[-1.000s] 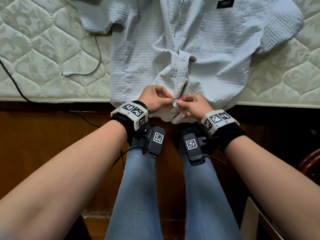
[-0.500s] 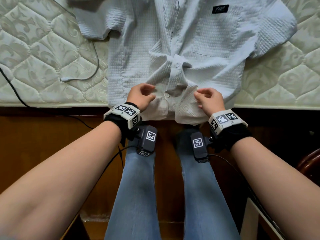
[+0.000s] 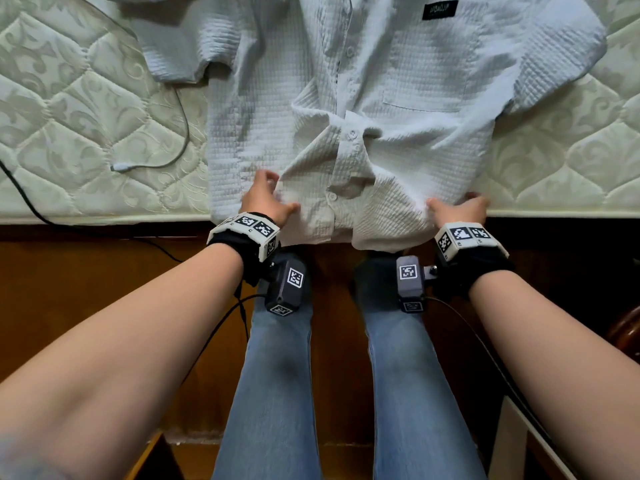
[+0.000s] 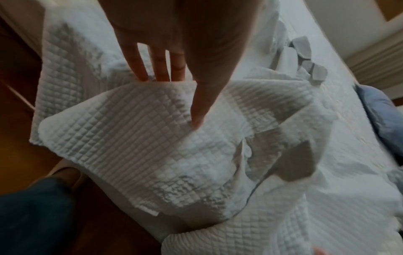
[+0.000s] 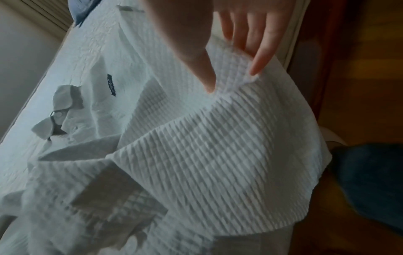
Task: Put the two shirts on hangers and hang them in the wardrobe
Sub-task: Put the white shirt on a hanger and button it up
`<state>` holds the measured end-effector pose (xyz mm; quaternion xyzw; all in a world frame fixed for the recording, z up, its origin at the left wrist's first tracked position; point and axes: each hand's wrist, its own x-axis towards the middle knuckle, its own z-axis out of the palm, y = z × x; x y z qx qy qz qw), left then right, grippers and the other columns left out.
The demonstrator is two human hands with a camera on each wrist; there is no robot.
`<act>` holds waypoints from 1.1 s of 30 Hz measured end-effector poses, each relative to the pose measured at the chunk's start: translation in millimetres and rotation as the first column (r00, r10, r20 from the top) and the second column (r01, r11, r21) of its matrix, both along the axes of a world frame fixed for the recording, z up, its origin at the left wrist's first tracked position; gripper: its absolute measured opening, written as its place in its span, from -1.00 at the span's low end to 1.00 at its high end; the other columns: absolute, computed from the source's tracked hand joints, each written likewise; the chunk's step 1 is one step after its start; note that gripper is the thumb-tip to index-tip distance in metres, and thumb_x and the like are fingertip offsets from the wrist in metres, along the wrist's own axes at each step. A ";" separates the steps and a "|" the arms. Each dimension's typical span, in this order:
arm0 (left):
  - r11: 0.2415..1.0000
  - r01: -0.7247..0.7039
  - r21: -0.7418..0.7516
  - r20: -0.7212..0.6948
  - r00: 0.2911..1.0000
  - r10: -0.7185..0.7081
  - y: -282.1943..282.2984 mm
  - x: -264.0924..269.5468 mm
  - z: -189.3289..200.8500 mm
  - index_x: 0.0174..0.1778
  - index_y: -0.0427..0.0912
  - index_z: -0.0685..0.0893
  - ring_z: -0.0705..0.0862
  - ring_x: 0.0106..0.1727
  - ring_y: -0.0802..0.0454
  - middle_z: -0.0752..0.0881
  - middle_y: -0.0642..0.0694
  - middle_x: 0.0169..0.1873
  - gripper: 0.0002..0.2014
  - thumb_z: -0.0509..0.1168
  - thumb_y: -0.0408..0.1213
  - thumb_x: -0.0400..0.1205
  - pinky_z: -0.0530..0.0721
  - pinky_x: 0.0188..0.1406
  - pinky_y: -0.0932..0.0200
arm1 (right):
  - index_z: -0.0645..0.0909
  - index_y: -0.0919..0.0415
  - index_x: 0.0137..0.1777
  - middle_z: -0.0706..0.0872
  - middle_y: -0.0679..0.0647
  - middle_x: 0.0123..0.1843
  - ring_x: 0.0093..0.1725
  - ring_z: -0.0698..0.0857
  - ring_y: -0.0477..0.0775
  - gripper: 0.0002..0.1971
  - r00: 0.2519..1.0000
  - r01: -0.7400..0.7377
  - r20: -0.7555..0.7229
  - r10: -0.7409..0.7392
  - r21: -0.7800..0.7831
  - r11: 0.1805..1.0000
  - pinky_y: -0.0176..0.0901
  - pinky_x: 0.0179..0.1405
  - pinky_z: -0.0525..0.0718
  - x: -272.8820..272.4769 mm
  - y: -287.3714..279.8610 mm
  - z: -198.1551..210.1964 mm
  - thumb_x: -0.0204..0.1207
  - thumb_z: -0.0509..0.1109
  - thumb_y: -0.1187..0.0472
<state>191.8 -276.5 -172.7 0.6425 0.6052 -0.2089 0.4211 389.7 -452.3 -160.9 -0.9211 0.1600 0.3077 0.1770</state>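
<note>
A white waffle-textured short-sleeved shirt (image 3: 381, 81) lies front up on the mattress (image 3: 69, 133), buttoned, its hem hanging over the bed's edge. My left hand (image 3: 266, 199) holds the front hem left of the placket. In the left wrist view its thumb lies on top of the fold of shirt (image 4: 152, 146) and its fingers (image 4: 161, 69) go beneath it. My right hand (image 3: 457, 207) pinches the hem near the right side seam. In the right wrist view the thumb presses on the shirt (image 5: 207, 155), with the fingers (image 5: 261, 57) behind it. No hanger or second shirt is visible.
A white cable with a plug (image 3: 152, 164) curls on the mattress left of the shirt, and a black cable (image 3: 20, 195) runs over the edge. The dark wooden bed frame (image 3: 86, 289) stands against my knees. Blue cloth (image 4: 379, 110) lies beyond the collar.
Both hands were together pinching the bottom of the placket. They let go and moved apart, and each now holds the hem to its own side.
</note>
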 end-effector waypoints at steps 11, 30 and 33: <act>0.988 -0.121 0.099 0.183 0.978 0.102 30.9 31.9 18.9 -0.44 -0.18 0.44 0.53 -0.16 -0.20 0.52 -0.16 -0.41 -0.62 0.10 -0.20 0.73 0.29 -0.28 0.20 | 0.49 0.49 0.33 0.54 0.41 0.39 0.36 0.52 0.36 -0.56 0.997 -0.027 0.079 0.023 0.053 0.998 -0.03 0.21 0.38 47.7 -9.4 19.8 0.70 0.05 0.13; 0.973 0.127 -0.193 0.066 0.991 -0.116 3.0 16.0 44.5 0.05 -0.43 0.68 0.57 -0.25 -0.01 0.61 -0.17 -0.24 -0.73 0.31 -0.25 0.61 0.46 -0.47 0.32 | 0.60 0.41 0.21 0.71 0.31 0.19 0.17 0.68 0.23 -0.64 0.995 -0.096 -0.027 0.097 0.033 0.995 -0.14 0.08 0.60 41.4 -23.1 32.7 0.45 0.39 0.23; 0.918 0.273 -0.288 -0.076 0.949 -0.306 -16.9 6.1 39.4 -0.18 -0.36 0.67 0.61 -0.14 -0.11 0.63 -0.25 -0.23 -0.71 0.36 -0.14 0.57 0.44 -0.41 0.19 | 0.54 0.40 0.30 0.65 0.30 0.31 0.30 0.63 0.26 -0.56 0.966 -0.196 -0.196 0.172 -0.114 0.974 -0.06 0.26 0.55 27.7 -45.7 26.6 0.40 0.43 0.36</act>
